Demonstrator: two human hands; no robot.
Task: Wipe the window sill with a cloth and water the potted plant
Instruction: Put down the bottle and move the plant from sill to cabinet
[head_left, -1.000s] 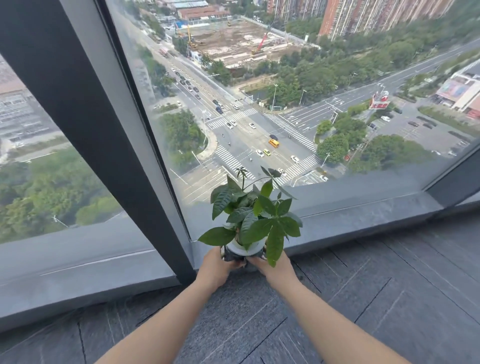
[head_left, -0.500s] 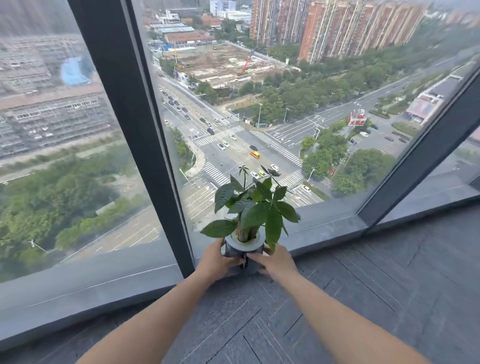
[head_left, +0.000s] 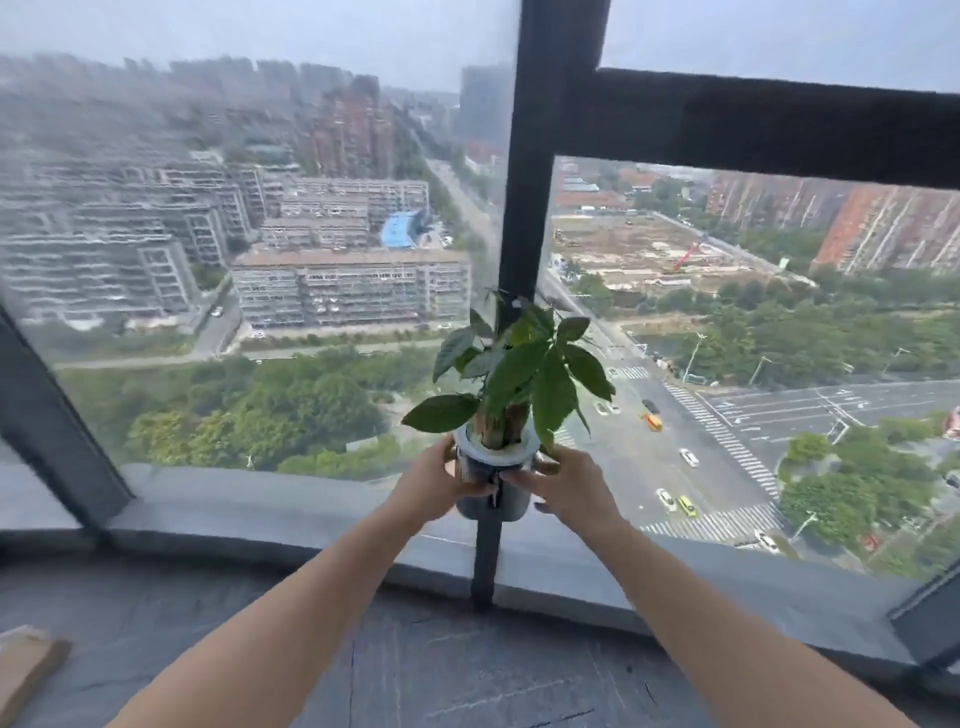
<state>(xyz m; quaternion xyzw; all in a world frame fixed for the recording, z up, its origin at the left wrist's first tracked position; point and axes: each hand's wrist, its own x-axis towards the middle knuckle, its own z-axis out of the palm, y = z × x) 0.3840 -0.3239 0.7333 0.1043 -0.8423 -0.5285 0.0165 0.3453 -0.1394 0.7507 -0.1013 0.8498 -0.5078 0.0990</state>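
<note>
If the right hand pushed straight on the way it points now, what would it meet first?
The right hand grips the plant pot; pushed on with it, the black window post behind looks first in line, though depth is unclear.

Potted plant (head_left: 519, 384) now above sill (head_left: 467, 675)

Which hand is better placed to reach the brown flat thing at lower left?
Probably the left: the left hand grips the pot on its left side, nearer the brown flat thing; the right hand would have to cross over.
</note>
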